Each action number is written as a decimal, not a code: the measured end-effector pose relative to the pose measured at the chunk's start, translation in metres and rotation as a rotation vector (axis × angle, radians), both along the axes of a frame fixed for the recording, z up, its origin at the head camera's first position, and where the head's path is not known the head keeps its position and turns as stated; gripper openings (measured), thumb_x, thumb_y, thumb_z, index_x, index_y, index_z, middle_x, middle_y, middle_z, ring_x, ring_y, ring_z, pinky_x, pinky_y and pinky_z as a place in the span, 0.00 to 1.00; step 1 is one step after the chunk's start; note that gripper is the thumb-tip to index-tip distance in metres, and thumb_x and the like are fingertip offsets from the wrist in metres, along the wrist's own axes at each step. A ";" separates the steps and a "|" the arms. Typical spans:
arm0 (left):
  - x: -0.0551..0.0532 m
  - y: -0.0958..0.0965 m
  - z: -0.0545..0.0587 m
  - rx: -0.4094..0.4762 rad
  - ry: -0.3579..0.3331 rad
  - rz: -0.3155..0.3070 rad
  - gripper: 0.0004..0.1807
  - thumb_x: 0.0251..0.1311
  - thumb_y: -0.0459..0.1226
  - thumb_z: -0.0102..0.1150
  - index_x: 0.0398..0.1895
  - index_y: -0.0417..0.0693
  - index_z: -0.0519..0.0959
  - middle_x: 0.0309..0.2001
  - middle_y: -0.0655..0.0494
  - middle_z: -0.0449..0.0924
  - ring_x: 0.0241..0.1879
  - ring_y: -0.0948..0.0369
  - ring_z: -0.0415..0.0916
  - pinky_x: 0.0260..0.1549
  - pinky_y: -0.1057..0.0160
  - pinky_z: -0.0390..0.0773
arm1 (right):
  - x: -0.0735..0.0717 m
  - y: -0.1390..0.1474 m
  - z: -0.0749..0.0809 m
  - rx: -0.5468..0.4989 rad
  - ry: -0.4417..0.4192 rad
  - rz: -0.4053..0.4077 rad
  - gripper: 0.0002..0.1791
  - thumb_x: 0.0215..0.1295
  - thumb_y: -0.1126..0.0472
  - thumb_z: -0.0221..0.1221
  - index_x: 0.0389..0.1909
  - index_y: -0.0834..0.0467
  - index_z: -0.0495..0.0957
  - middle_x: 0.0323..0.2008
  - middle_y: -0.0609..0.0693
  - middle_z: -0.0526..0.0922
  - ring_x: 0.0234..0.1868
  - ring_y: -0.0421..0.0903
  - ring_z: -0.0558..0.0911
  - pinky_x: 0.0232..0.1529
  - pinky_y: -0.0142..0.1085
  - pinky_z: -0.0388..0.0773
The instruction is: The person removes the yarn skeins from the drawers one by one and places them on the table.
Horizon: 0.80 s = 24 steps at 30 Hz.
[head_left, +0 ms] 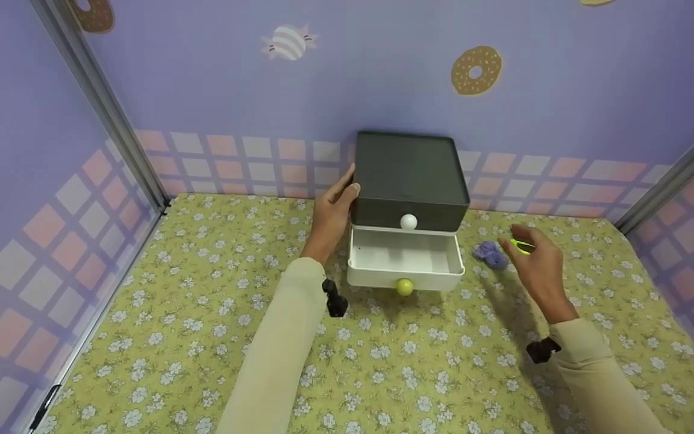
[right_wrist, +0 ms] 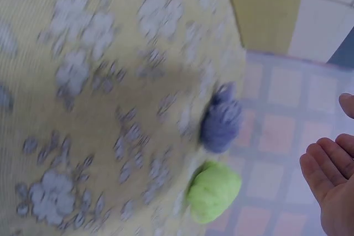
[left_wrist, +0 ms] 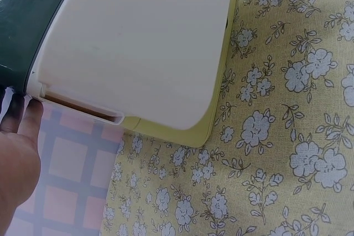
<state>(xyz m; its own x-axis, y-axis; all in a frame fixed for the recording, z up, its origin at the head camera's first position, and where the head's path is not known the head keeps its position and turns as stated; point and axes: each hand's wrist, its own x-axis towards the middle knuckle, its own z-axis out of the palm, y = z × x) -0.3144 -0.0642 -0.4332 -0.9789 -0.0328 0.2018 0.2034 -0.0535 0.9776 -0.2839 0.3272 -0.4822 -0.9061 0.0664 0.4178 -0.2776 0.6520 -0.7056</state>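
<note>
A small drawer cabinet stands by the back wall, with a dark top section (head_left: pixel 410 169) carrying a white knob. Beneath it, a white drawer (head_left: pixel 407 278) with a yellow-green knob is pulled out, and its visible inside holds nothing. My left hand (head_left: pixel 331 218) rests against the cabinet's left side, fingers extended. To the cabinet's right lie a crumpled purple bundle (right_wrist: pixel 221 122) and a bright green one (right_wrist: pixel 214 193), perhaps cloth. My right hand (head_left: pixel 538 268) hovers above them, fingers loosely bent, holding nothing; it partly hides the green bundle in the head view.
A yellow flowered cloth (head_left: pixel 202 337) covers the table. Purple walls (head_left: pixel 383 78) with printed sweets and checks enclose the back and sides, with metal posts (head_left: pixel 106 108) at the corners. The cabinet's lowest part (left_wrist: pixel 191 136) is yellow.
</note>
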 end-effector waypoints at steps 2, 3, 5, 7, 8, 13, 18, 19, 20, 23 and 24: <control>0.000 0.000 0.000 -0.004 -0.003 0.004 0.27 0.82 0.49 0.55 0.80 0.67 0.69 0.80 0.61 0.62 0.78 0.61 0.60 0.73 0.61 0.65 | 0.002 -0.005 0.003 -0.013 0.003 0.006 0.25 0.76 0.57 0.67 0.66 0.67 0.79 0.60 0.66 0.83 0.60 0.65 0.82 0.61 0.54 0.79; -0.001 0.000 0.000 -0.006 -0.005 0.006 0.27 0.82 0.49 0.55 0.80 0.68 0.69 0.80 0.61 0.63 0.78 0.61 0.61 0.73 0.61 0.66 | 0.004 -0.008 0.005 -0.018 0.004 0.009 0.24 0.76 0.57 0.67 0.66 0.66 0.80 0.60 0.65 0.83 0.60 0.64 0.82 0.61 0.53 0.79; -0.001 0.000 0.000 -0.012 -0.009 0.012 0.27 0.81 0.50 0.55 0.80 0.68 0.70 0.80 0.61 0.63 0.78 0.60 0.61 0.72 0.61 0.66 | 0.007 -0.013 0.009 -0.039 0.015 0.021 0.23 0.75 0.58 0.67 0.65 0.65 0.80 0.59 0.64 0.83 0.59 0.62 0.83 0.61 0.52 0.80; -0.001 0.000 0.001 -0.015 -0.012 0.013 0.27 0.81 0.50 0.55 0.80 0.68 0.70 0.80 0.61 0.64 0.77 0.60 0.62 0.72 0.60 0.67 | 0.009 -0.018 0.012 -0.053 0.038 0.036 0.22 0.75 0.59 0.68 0.64 0.65 0.81 0.59 0.63 0.84 0.59 0.60 0.84 0.60 0.51 0.80; -0.001 0.000 0.001 -0.015 -0.011 0.011 0.27 0.81 0.50 0.55 0.80 0.68 0.69 0.80 0.61 0.63 0.77 0.60 0.62 0.72 0.60 0.67 | 0.010 -0.020 0.013 -0.061 0.054 0.045 0.21 0.75 0.60 0.68 0.63 0.65 0.82 0.58 0.63 0.84 0.58 0.60 0.84 0.60 0.50 0.80; 0.001 -0.002 0.000 -0.009 -0.020 -0.005 0.26 0.82 0.49 0.54 0.80 0.71 0.69 0.81 0.60 0.61 0.78 0.60 0.60 0.71 0.59 0.67 | 0.014 -0.034 0.020 -0.089 0.127 0.082 0.19 0.73 0.63 0.69 0.60 0.65 0.84 0.54 0.61 0.87 0.54 0.55 0.86 0.57 0.42 0.82; 0.002 -0.002 0.000 -0.005 -0.024 -0.011 0.26 0.82 0.49 0.54 0.79 0.71 0.69 0.81 0.60 0.61 0.79 0.60 0.59 0.73 0.58 0.65 | 0.021 -0.046 0.026 -0.103 0.164 0.104 0.17 0.71 0.65 0.70 0.59 0.64 0.85 0.52 0.57 0.88 0.51 0.44 0.86 0.55 0.31 0.81; 0.002 -0.002 0.000 -0.006 -0.024 -0.011 0.26 0.82 0.50 0.54 0.79 0.72 0.70 0.81 0.61 0.61 0.79 0.60 0.59 0.73 0.58 0.65 | 0.023 -0.048 0.027 -0.107 0.174 0.112 0.17 0.71 0.65 0.70 0.58 0.64 0.85 0.52 0.57 0.88 0.50 0.42 0.86 0.55 0.31 0.81; 0.002 -0.002 0.000 -0.005 -0.024 -0.012 0.26 0.82 0.50 0.54 0.79 0.72 0.70 0.81 0.61 0.61 0.79 0.60 0.59 0.74 0.57 0.64 | 0.024 -0.050 0.028 -0.109 0.186 0.123 0.17 0.71 0.66 0.70 0.58 0.64 0.86 0.52 0.57 0.88 0.50 0.42 0.86 0.55 0.31 0.82; 0.002 -0.002 0.000 -0.011 -0.022 -0.013 0.26 0.82 0.50 0.54 0.80 0.72 0.69 0.81 0.62 0.61 0.79 0.60 0.58 0.75 0.57 0.63 | 0.029 -0.057 0.031 -0.127 0.215 0.162 0.17 0.69 0.68 0.70 0.58 0.65 0.86 0.52 0.59 0.88 0.50 0.48 0.87 0.54 0.30 0.82; 0.002 -0.002 0.000 -0.012 -0.022 -0.012 0.26 0.82 0.51 0.54 0.80 0.72 0.69 0.81 0.62 0.61 0.79 0.60 0.58 0.75 0.57 0.62 | 0.030 -0.059 0.032 -0.128 0.219 0.168 0.17 0.69 0.69 0.71 0.57 0.66 0.85 0.52 0.60 0.88 0.50 0.50 0.87 0.53 0.29 0.81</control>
